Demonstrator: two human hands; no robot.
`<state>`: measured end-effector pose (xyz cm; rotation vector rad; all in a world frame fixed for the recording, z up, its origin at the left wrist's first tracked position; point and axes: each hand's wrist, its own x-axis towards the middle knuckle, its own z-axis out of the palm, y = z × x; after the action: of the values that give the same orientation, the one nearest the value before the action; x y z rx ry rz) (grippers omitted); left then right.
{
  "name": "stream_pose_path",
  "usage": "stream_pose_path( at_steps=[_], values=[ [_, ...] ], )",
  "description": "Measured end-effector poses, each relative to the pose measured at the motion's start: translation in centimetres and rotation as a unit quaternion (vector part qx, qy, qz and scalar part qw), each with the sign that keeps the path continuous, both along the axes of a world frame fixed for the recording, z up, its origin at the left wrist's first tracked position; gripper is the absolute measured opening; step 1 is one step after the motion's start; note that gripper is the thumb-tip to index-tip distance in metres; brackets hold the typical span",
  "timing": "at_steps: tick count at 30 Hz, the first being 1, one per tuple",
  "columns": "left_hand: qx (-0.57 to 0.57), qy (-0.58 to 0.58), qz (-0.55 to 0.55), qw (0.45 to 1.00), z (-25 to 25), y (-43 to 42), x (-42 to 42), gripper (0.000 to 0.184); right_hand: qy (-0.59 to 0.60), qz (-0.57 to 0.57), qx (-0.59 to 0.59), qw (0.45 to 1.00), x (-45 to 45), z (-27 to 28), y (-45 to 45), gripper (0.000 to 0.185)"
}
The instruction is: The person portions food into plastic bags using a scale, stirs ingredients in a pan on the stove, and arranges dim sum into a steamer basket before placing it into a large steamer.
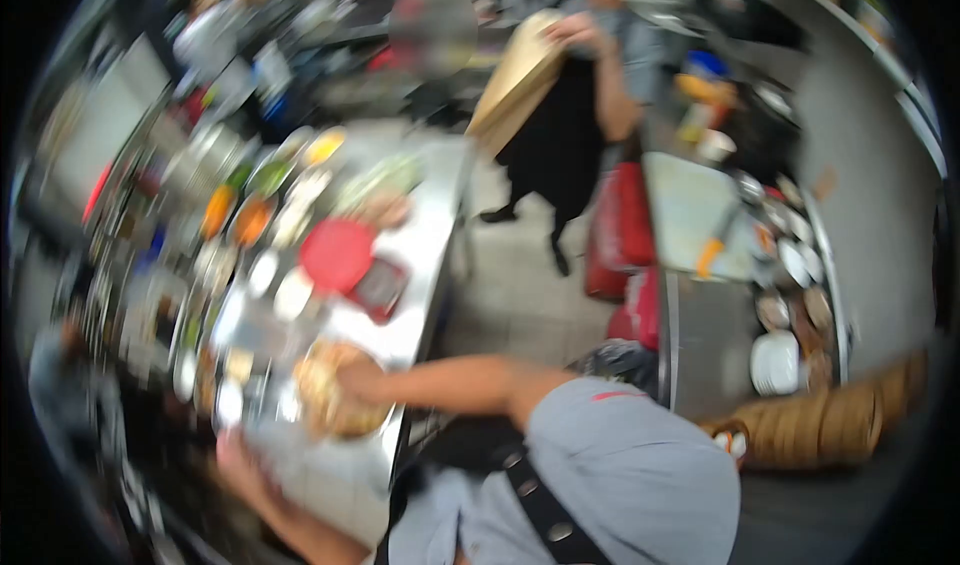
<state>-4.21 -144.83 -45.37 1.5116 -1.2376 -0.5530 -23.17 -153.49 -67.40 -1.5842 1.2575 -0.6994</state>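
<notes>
The picture is smeared by motion. My right hand [358, 377] reaches across the steel table onto a heap of pale yellow-tan food [345, 415]; its fingers are blurred against the heap, so whether they grip any of it is unclear. Lower down, my left hand [235, 455] is near a small white round item [229, 403] at the table's far side, its fingers too blurred to read. Close to my right hand lies a small pale yellow piece [239, 366]. Beyond it are a red round lid or plate [337, 255] and a dark red scale-like box [378, 289].
Bowls of food, one orange [252, 220], crowd the steel table [430, 235]. A person in a black apron [550, 135] stands ahead holding a tan board-like item [515, 85]. On the right counter are a cutting board [690, 210], an orange-handled tool [712, 255] and stacked bamboo steamers [810, 430].
</notes>
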Motion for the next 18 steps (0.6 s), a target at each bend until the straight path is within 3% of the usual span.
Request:
stream_pose_path(
  at_steps=[1,2,3,4,7,8,9,10,12,18],
  values=[
    [0.038,0.105,0.007,0.994,0.3,0.6,-0.8,0.014,0.156,0.125,-0.236,0.951,-0.6,-1.0,0.1,0.026],
    [0.049,0.135,0.028,0.989,0.4,0.9,-1.3,0.013,0.172,0.102,-0.185,0.962,-0.6,0.3,0.8,0.024],
    [0.038,0.123,0.018,0.991,-0.2,0.9,-0.6,0.014,0.137,0.07,-0.253,0.955,-0.8,-2.1,0.7,0.023],
    [0.05,0.146,0.023,0.988,0.2,0.9,-0.8,0.016,0.246,0.117,-0.214,0.938,-2.3,1.5,0.8,0.023],
    [0.011,0.248,-0.008,0.969,1.0,1.4,-0.2,0.008,0.275,0.186,-0.21,0.919,-4.6,6.5,0.6,0.016],
    [0.008,0.253,-0.004,0.967,1.5,1.8,-0.3,0.008,0.281,0.187,-0.183,0.923,-4.6,6.1,0.1,0.023],
    [0.005,0.258,-0.004,0.966,1.8,2.0,-0.4,0.009,0.272,0.162,-0.188,0.93,-4.6,8.1,0.5,0.017],
    [0.0,0.264,-0.007,0.965,1.7,2.3,-0.4,0.009,0.279,0.15,-0.172,0.933,-4.0,7.9,0.4,0.028],
    [0.0,0.27,0.007,0.963,1.3,2.6,-0.6,0.009,0.303,0.152,-0.205,0.918,-2.9,7.3,0.2,0.03],
    [0.023,0.269,0.027,0.962,0.4,2.0,-1.8,0.012,0.357,0.161,-0.186,0.901,-1.9,7.8,0.7,0.026]
  ],
)
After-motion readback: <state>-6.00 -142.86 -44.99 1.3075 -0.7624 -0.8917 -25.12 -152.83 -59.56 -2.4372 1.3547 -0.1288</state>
